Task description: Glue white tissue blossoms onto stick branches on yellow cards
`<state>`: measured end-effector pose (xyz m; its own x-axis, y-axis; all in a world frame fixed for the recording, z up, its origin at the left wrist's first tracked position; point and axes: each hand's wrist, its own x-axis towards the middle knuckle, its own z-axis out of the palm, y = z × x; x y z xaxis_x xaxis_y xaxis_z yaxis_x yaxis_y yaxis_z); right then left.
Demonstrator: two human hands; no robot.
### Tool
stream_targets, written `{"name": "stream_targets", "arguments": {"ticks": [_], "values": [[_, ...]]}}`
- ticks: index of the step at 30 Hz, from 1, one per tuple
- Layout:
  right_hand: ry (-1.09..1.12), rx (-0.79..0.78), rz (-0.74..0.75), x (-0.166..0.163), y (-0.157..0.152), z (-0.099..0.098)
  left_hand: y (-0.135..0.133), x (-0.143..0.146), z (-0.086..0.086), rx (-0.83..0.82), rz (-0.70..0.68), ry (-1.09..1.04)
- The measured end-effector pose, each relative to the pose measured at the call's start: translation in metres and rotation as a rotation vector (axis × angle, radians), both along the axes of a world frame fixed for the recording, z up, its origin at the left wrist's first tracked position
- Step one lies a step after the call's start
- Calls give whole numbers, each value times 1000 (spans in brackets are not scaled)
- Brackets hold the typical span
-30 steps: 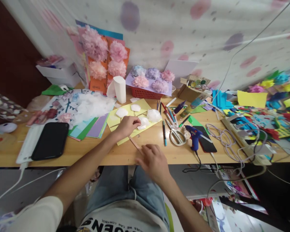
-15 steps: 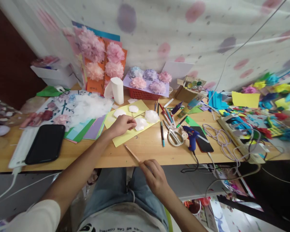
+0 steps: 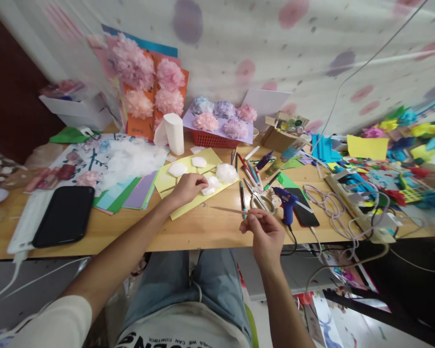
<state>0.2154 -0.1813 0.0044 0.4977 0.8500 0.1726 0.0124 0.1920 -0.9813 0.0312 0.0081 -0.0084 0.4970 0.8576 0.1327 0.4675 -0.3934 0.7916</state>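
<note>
My right hand [image 3: 264,233] pinches the end of a thin wooden stick [image 3: 225,209] and holds it level above the wooden table's front edge [image 3: 188,240], its tip pointing left. My left hand [image 3: 189,186] rests curled on a yellow paper sheet [image 3: 192,199], fingertips pressed on a white tissue flower [image 3: 210,184]. Other white tissue flowers [image 3: 226,172] lie on the same sheet. Scissors [image 3: 258,199] and a blue glue gun [image 3: 285,202] lie just right of the stick.
A black phone [image 3: 64,216] lies at the left front. Coloured pens [image 3: 249,170], a red basket [image 3: 213,139] under paper flowers, a tissue roll [image 3: 175,133], a second phone [image 3: 303,210], cables and a power strip [image 3: 362,208] crowd the table. Coloured paper scraps fill the right end.
My right hand lifted the stick off the table edge, moved right and turned it level. My left hand stayed on the white flower.
</note>
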Motion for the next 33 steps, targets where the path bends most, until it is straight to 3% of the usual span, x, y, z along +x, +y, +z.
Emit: {"name": "stream_targets", "arguments": {"ticks": [2, 5, 10, 15, 33], "values": [[55, 49, -28, -1, 11, 2, 1, 0, -3, -3, 23, -3], [-33, 99, -102, -6, 26, 4, 2, -1, -7, 11, 50, 12], [-459, 147, -199, -15, 39, 3, 5, -3, -9, 27, 67, 29], [-786, 182, -159, -20, 47, -3, 3, -2, -6, 34, 67, 36], [-884, 182, -173, -24, 58, -11, 1, -2, -5, 82, 30, 70]]}}
